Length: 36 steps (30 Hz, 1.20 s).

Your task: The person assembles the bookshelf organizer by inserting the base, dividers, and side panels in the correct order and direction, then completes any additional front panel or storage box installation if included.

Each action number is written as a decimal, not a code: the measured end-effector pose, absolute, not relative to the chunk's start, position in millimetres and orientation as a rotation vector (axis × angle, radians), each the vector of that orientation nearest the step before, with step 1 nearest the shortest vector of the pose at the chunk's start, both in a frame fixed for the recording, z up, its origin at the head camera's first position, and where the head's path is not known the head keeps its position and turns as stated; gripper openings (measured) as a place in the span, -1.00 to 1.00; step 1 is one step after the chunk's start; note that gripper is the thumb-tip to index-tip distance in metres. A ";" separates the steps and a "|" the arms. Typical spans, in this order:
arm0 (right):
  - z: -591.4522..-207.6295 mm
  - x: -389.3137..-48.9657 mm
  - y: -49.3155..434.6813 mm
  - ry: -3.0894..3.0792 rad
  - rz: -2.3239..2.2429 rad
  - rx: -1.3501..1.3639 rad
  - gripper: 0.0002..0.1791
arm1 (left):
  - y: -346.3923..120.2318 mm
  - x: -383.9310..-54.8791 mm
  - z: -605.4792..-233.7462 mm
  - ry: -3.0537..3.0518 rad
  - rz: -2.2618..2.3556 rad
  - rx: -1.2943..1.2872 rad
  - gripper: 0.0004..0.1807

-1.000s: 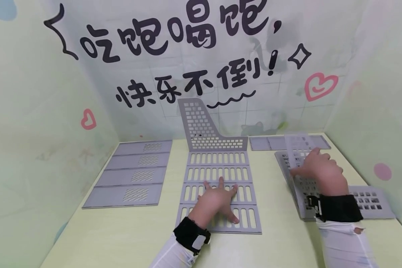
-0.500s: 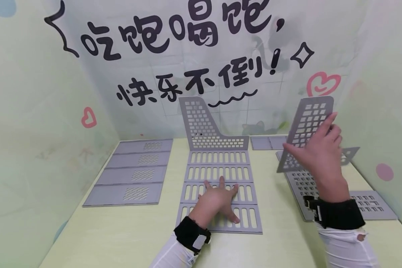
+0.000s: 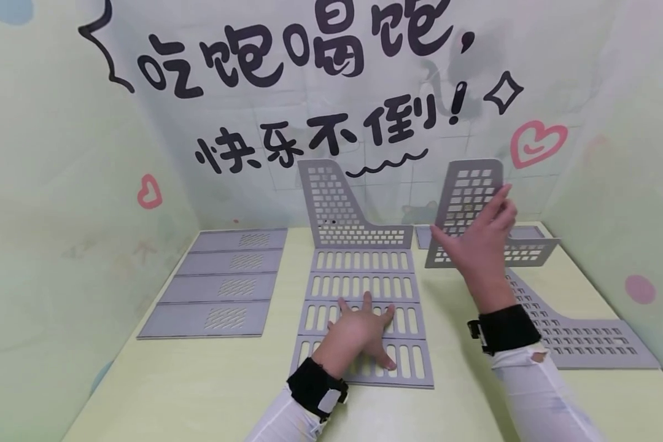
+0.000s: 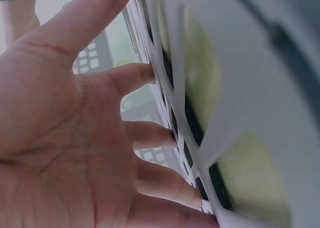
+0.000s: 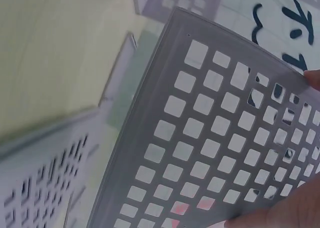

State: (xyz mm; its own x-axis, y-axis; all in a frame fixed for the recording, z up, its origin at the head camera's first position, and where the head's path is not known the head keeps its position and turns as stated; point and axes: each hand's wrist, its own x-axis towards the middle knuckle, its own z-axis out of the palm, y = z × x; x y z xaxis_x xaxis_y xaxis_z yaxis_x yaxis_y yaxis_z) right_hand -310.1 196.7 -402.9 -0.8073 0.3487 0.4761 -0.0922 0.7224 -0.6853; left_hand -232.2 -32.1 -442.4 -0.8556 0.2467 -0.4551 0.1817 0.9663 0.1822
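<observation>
My left hand [image 3: 359, 337] rests with spread fingers on the grey slotted panels [image 3: 364, 274], which lie in a column on the table. In the left wrist view, its fingertips touch the slotted panel [image 4: 232, 87] while the palm stays off it. My right hand [image 3: 480, 255] grips a grey L-shaped perforated panel [image 3: 466, 199] raised upright, thumb at one edge and fingers at the other. The right wrist view shows this panel [image 5: 200, 123] close up. A similar L-shaped panel [image 3: 331, 202] stands upright behind the slotted column. Another L-shaped panel [image 3: 580, 334] lies flat under my right forearm's side.
Several grey panels with small slanted slots [image 3: 177, 313] lie in a column at the left. Plain grey panels [image 3: 527, 232] lie along the back right, partly hidden. A printed cloth wall [image 3: 243, 202] surrounds the pale table [image 3: 199, 393] at the back and sides.
My right hand has lifted the L-shaped panel off the pile at the right, turned it upright and brought it leftward. The left hand has kept its place.
</observation>
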 end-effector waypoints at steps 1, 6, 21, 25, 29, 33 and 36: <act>-405.9 -313.8 192.5 -2.350 0.954 -0.190 0.65 | -32.4 -232.2 -442.8 2.622 0.184 0.303 0.32; -414.3 -326.0 174.1 -2.416 0.873 -0.194 0.63 | -33.5 -232.0 -443.9 2.626 0.183 0.310 0.31; -428.0 -330.4 163.2 -2.487 0.805 -0.244 0.60 | -33.2 -230.0 -441.7 2.645 0.165 0.329 0.30; -429.6 -331.1 162.2 -2.484 0.784 -0.242 0.61 | -33.8 -229.4 -442.3 2.641 0.181 0.328 0.30; -429.1 -329.4 161.1 -2.512 0.781 -0.211 0.59 | -34.1 -229.2 -442.0 2.641 0.178 0.334 0.30; -426.8 -325.8 167.3 -2.600 0.784 -0.196 0.53 | -33.9 -229.6 -441.6 2.646 0.174 0.339 0.30; -425.6 -320.5 179.1 -2.725 0.759 -0.215 0.31 | -34.1 -228.8 -441.2 2.650 0.171 0.337 0.30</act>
State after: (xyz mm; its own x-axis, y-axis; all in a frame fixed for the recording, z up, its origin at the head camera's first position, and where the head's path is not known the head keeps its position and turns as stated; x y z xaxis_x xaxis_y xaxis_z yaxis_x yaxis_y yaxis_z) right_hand -320.5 179.1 -425.6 -0.9427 0.2225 0.2487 0.0619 0.8490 -0.5248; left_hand -228.8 -34.1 -441.2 -0.8641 0.2647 -0.4282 0.2074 0.9622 0.1764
